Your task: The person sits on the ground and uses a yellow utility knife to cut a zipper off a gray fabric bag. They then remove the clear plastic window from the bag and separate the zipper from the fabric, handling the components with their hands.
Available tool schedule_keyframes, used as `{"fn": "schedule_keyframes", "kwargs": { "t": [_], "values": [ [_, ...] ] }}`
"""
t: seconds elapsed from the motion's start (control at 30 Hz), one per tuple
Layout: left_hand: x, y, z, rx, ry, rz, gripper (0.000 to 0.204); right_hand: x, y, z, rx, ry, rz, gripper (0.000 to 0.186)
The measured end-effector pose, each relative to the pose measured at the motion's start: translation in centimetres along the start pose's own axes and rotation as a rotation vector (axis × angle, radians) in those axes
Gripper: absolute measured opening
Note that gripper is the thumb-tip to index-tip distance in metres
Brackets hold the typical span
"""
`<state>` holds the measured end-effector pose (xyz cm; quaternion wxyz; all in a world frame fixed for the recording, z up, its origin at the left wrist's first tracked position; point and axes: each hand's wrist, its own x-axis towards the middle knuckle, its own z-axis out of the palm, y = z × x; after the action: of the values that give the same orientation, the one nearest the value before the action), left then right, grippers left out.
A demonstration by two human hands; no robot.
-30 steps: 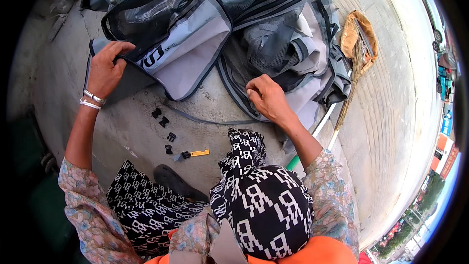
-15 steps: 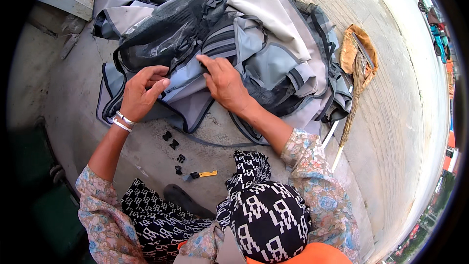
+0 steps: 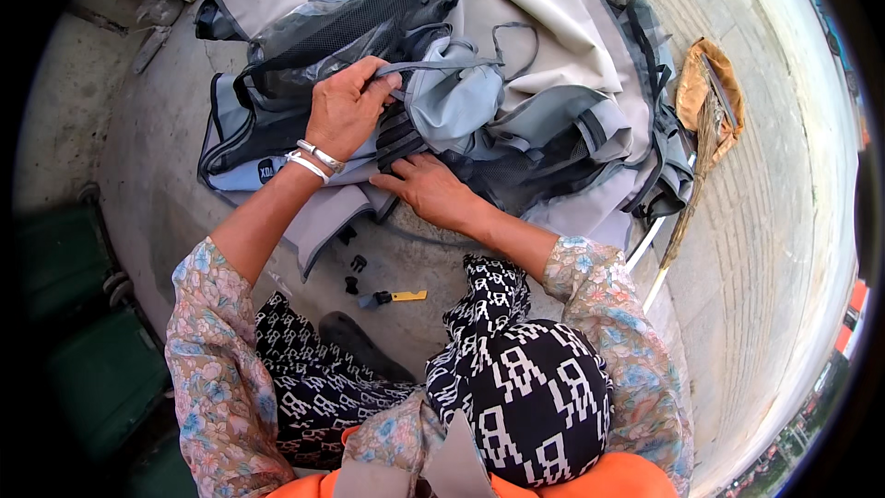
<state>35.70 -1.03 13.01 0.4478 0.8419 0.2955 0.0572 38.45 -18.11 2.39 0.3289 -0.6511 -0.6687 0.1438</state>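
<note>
A person in floral sleeves (image 3: 217, 369) and black-and-white patterned trousers (image 3: 318, 397) works over a heap of grey fabric and black mesh (image 3: 553, 46) spread across concrete ground (image 3: 442, 263). The left hand (image 3: 346, 111), a silvery bracelet (image 3: 320, 156) at its wrist, is nearly closed, pinching a narrow grey strap (image 3: 442, 65) between thumb and fingers above the heap. The right hand (image 3: 429, 189), partly curled, touches the heap's near side by some dark ribbed bands (image 3: 396, 138); whether it grips the cloth cannot be told. Black plastic buckles (image 3: 358, 264) and a yellow-handled tool (image 3: 408, 296) lie on the concrete, nearer the person, beyond a dark shoe (image 3: 367, 349). At right, just beside the heap, lies an orange-brown cloth (image 3: 693, 83).
</note>
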Motion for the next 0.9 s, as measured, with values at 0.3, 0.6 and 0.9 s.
{"fn": "schedule_keyframes", "kwargs": {
  "t": [0.3, 0.6, 0.9],
  "values": [
    [-0.8, -3.2, -4.4, -0.256, -0.306, -0.415, 0.064, -0.7, -1.6, -2.1, 0.236, 0.294, 0.058, 0.046],
    [-0.4, -2.3, 2.2, -0.206, -0.177, -0.063, 0.030, -1.0, -1.9, -3.9, 0.866, 0.631, 0.662, 0.023],
    [1.9, 4.1, 1.6, -0.567, -0.225, -0.058, 0.026, 0.5, 6.3, -14.8, 1.324, 1.080, 0.729, 0.023]
  ]
}}
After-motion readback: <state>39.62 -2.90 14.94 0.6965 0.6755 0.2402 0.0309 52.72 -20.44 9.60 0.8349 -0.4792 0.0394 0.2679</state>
